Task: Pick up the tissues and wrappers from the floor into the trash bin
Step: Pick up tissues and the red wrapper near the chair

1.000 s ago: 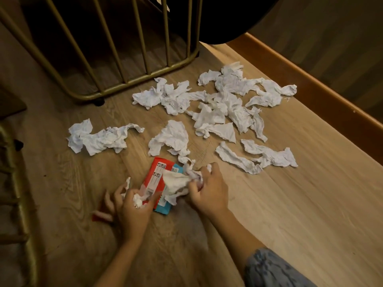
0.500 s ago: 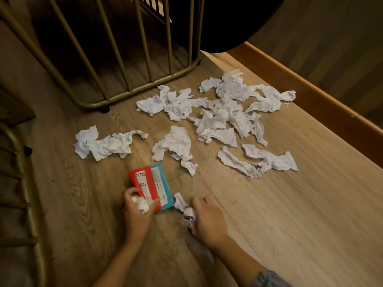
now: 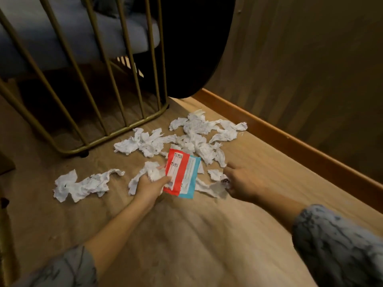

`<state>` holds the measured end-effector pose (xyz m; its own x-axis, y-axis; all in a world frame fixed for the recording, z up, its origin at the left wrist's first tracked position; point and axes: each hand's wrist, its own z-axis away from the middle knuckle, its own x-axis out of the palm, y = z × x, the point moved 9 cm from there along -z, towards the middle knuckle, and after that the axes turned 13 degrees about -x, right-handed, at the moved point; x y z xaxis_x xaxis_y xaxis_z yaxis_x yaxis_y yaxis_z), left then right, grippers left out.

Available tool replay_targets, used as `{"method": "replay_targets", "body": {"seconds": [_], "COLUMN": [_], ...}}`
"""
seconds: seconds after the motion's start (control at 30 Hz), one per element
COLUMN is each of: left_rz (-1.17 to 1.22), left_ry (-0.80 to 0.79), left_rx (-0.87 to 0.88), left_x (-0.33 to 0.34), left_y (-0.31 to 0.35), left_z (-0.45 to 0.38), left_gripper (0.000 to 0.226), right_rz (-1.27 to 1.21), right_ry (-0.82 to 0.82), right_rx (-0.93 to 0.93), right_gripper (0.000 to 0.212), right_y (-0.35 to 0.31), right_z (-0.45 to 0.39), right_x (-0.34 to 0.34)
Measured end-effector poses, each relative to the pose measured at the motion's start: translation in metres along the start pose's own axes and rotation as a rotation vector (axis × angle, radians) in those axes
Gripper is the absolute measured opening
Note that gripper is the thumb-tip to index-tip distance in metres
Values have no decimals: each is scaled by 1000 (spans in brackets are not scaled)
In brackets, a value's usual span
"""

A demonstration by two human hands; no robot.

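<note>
The person is crouched over the wooden floor (image 3: 259, 183), picking up trash. The left hand (image 3: 149, 184) holds a red and blue wrapper (image 3: 182, 175) lifted off the floor, with a ball of white tissue (image 3: 152, 172) bunched in the same hand; its fingers are curled tight around both. The right hand (image 3: 241, 181) is down by the floor, one finger pointing out, with a little scrap of tissue (image 3: 217, 188) at its fingertips, but it is too blurry to tell if the fingers pinch it. Many more tissues (image 3: 196, 139) lie in a pile just beyond the hands, next to a gold chair frame (image 3: 116, 133), and one long tissue (image 3: 83, 184) lies off to the left. I think this is the gathering step. No trash bin shows here, so next the hands need to scoop up more, then find the bin.
</note>
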<state>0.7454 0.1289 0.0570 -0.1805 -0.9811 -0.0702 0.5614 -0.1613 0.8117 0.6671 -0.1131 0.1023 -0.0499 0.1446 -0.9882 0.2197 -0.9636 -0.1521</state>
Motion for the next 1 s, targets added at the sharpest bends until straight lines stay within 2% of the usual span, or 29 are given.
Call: {"method": "replay_targets", "body": {"seconds": [0.07, 0.13, 0.2, 0.3, 0.43, 0.5, 0.6, 0.73, 0.9, 1.0], "left_rz": [-37, -77, -152, -302, -460, -488, -442, -481, -515, -530], "left_ry": [-52, -119, -202, -239, -341, -418, -561, -698, -844, -911], "left_rx": [43, 67, 91, 203, 375, 408, 392, 350, 267, 199], "left_x": [33, 71, 117, 186, 287, 336, 405, 485, 561, 601], "left_y": [35, 64, 86, 112, 130, 131, 121, 84, 26, -1], "left_z": [12, 26, 45, 79, 136, 170, 219, 276, 336, 367], "left_gripper": [32, 27, 22, 18, 27, 20, 17, 30, 33, 31], "right_rz": [65, 99, 73, -114, -295, -316, -204, -155, -35, -83], "right_ry": [21, 123, 310, 649, 1038, 1155, 1194, 1284, 1317, 1361], "right_rx": [-15, 31, 100, 288, 550, 670, 773, 914, 1238, 1386], "right_gripper": [12, 14, 13, 12, 10, 9, 10, 17, 25, 39], "right_y": [21, 42, 61, 98, 151, 168, 184, 203, 212, 216], "right_z": [10, 26, 51, 112, 225, 284, 365, 468, 579, 627], "right_x": [-42, -86, -130, -173, -189, -190, -200, -207, -196, -177]}}
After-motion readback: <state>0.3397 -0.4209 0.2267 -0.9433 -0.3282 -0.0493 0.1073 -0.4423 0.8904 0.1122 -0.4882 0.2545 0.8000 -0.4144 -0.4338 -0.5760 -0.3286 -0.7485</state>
